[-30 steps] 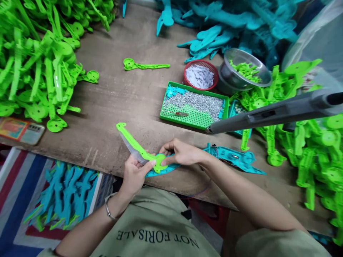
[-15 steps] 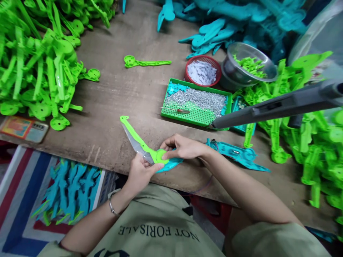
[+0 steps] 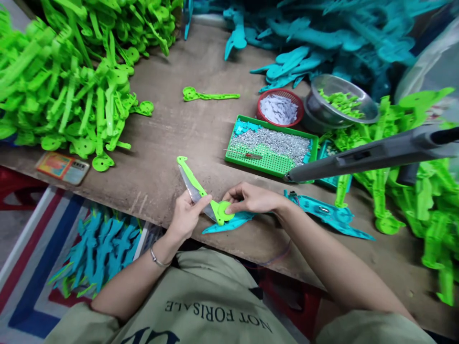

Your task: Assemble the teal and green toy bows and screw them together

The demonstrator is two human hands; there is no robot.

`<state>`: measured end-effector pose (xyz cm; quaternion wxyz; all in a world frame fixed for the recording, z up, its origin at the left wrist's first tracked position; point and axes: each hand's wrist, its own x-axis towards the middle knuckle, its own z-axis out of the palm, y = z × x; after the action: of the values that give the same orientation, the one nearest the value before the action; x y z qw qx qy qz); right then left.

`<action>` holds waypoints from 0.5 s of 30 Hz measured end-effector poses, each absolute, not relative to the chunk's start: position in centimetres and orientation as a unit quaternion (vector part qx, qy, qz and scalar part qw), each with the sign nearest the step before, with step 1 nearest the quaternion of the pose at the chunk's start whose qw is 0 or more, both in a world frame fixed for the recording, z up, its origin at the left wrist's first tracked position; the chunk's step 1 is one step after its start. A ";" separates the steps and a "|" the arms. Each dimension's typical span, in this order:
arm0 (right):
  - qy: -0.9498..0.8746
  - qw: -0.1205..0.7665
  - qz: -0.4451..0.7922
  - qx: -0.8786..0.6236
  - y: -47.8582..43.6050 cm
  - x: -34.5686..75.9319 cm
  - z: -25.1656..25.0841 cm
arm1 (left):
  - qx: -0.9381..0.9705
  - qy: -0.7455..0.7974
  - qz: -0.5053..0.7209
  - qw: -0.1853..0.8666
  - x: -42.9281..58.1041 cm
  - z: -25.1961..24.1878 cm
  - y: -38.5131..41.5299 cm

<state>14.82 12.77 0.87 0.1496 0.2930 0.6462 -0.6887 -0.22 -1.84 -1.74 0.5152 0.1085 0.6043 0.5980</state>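
Observation:
My left hand (image 3: 186,215) grips a lime-green plastic part (image 3: 193,180) by its narrow arm, the thumb lying on top. Along the arm runs a grey, blade-like strip (image 3: 187,177). At the part's round end, my right hand (image 3: 247,198) pinches the disc (image 3: 224,210) between thumb and curled fingers. Directly beneath that disc lies a teal plastic piece (image 3: 234,222), partly covered by the part and my right hand. To the right of my right wrist, an open teal half-shell (image 3: 324,210) with small fittings and wires inside rests on the table.
A green tray (image 3: 265,165) holds small metal pieces and a thin red-handled tool. Behind it stand a red basket (image 3: 301,112) and a metal bowl (image 3: 371,112). A grey powered tool (image 3: 340,155) reaches in from the right. Green parts (image 3: 86,95) and teal parts (image 3: 322,36) lie heaped around.
My left hand has shifted from near the disc up along the green part's arm. My right hand keeps its pinch on the disc. The whole view has shifted slightly.

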 end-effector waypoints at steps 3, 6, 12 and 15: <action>0.675 0.145 -0.668 0.277 12.3 14.1 0.9 | 0.113 0.605 0.602 0.509 0.2 -2.0 -1.7; 0.671 0.134 -0.675 0.276 11.8 13.5 0.7 | 0.115 0.601 0.598 0.518 0.5 -1.8 -1.6; 0.653 0.132 -0.692 0.277 11.5 13.3 0.2 | 0.116 0.594 0.618 0.502 -1.8 -1.3 -0.2; 0.695 0.121 -0.653 0.274 11.3 13.4 0.2 | 0.108 0.591 0.625 0.498 -3.0 -1.4 0.7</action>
<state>13.41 11.34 0.24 0.1211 0.2741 0.6954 -0.6532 -3.01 0.66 -1.43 0.4982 0.1080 0.5913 0.6249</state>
